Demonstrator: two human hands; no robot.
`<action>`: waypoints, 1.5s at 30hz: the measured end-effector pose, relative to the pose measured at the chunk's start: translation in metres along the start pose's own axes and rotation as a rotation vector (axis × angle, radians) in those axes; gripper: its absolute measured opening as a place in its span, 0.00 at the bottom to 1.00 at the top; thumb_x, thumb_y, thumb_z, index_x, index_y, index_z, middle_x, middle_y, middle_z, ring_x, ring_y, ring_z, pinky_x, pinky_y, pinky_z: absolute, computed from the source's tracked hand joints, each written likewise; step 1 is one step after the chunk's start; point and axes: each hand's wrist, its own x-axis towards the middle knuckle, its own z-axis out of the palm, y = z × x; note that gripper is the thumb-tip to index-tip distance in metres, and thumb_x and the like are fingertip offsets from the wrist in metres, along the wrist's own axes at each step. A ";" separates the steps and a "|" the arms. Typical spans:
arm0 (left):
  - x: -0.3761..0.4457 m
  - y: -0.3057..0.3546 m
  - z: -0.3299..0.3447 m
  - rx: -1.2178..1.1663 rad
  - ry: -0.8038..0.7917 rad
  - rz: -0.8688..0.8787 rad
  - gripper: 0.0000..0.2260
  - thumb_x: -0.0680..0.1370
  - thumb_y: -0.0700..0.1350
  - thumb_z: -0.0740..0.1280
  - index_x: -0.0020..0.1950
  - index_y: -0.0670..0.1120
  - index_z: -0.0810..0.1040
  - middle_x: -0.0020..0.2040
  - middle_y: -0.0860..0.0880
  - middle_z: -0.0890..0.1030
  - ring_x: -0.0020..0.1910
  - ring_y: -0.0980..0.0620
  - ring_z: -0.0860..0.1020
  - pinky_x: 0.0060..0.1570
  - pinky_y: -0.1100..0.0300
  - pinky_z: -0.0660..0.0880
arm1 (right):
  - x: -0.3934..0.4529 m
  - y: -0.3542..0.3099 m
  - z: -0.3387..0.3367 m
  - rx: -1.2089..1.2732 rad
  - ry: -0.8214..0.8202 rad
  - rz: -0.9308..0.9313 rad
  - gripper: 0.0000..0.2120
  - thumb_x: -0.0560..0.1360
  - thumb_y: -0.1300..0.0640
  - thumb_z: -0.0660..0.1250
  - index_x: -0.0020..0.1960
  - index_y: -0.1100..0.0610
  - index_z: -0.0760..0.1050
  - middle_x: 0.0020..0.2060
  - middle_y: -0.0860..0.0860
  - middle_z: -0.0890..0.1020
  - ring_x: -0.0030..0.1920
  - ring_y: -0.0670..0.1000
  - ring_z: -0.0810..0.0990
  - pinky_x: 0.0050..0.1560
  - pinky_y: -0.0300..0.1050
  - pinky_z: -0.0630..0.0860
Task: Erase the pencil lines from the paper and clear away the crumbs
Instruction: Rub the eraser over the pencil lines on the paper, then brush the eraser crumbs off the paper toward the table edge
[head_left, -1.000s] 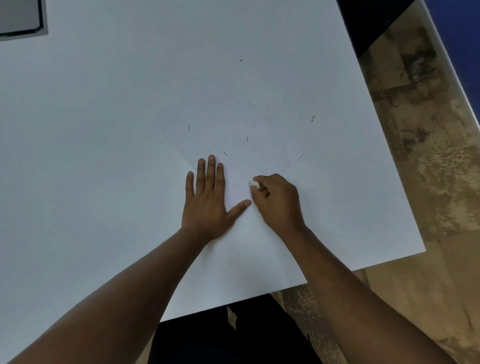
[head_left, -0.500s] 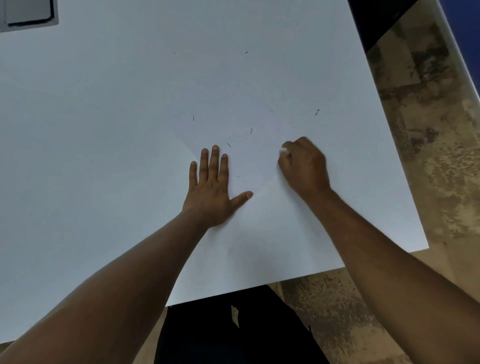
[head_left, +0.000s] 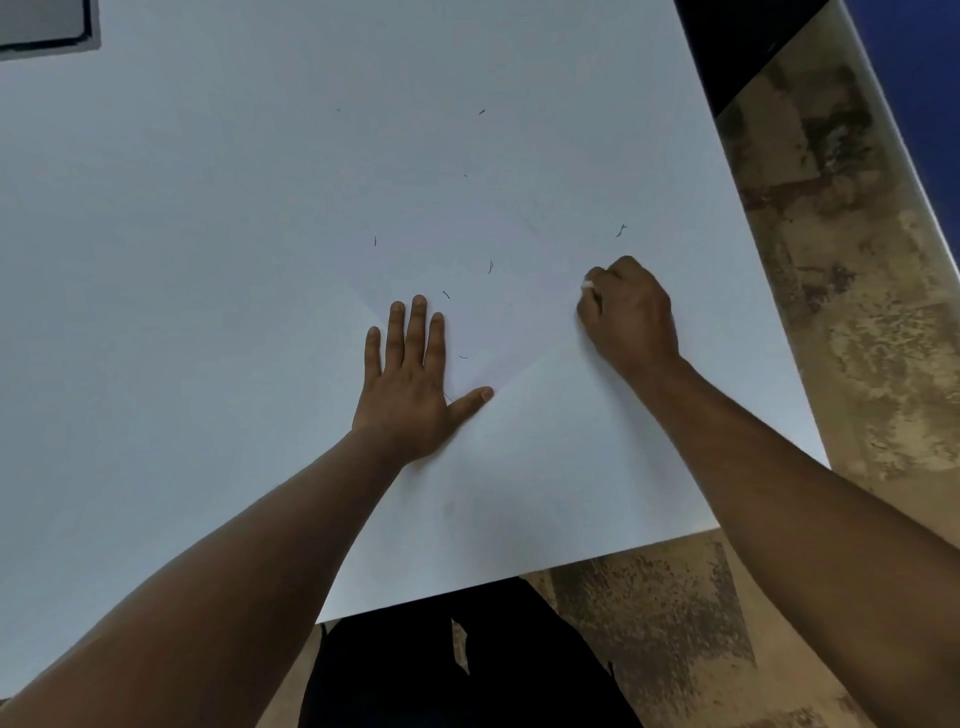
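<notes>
Left hand (head_left: 410, 384) lies flat, fingers straight and spread, pressing a white paper sheet (head_left: 498, 312) set diagonally on the white bench (head_left: 182, 260). Right hand (head_left: 626, 312) is curled, pinching a small white eraser (head_left: 587, 285) at the sheet's right edge. Dark thin eraser crumbs (head_left: 490, 266) lie scattered across sheet and bench beyond the hands

Bare table (head_left: 218, 249) all round; only scattered crumbs (head_left: 490, 266) lie ahead.
</notes>
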 end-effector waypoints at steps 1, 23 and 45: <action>0.000 0.000 0.001 -0.004 0.000 0.002 0.48 0.75 0.77 0.39 0.83 0.45 0.34 0.78 0.50 0.24 0.79 0.47 0.26 0.78 0.44 0.32 | -0.001 -0.003 0.000 0.033 -0.003 0.010 0.09 0.74 0.62 0.62 0.42 0.62 0.80 0.38 0.57 0.76 0.36 0.58 0.77 0.35 0.46 0.74; 0.001 -0.004 -0.002 -0.027 -0.033 0.029 0.47 0.75 0.77 0.39 0.81 0.46 0.31 0.78 0.48 0.23 0.77 0.47 0.23 0.78 0.44 0.30 | 0.006 -0.025 -0.018 0.488 -0.234 0.356 0.08 0.77 0.54 0.69 0.50 0.57 0.84 0.39 0.49 0.83 0.43 0.49 0.80 0.51 0.43 0.76; -0.040 0.085 -0.119 -0.893 0.293 -0.061 0.18 0.85 0.52 0.63 0.72 0.48 0.78 0.59 0.49 0.83 0.55 0.55 0.79 0.55 0.63 0.70 | -0.048 -0.120 -0.101 1.193 -0.241 0.560 0.12 0.81 0.60 0.64 0.62 0.56 0.81 0.51 0.51 0.86 0.50 0.49 0.85 0.42 0.40 0.80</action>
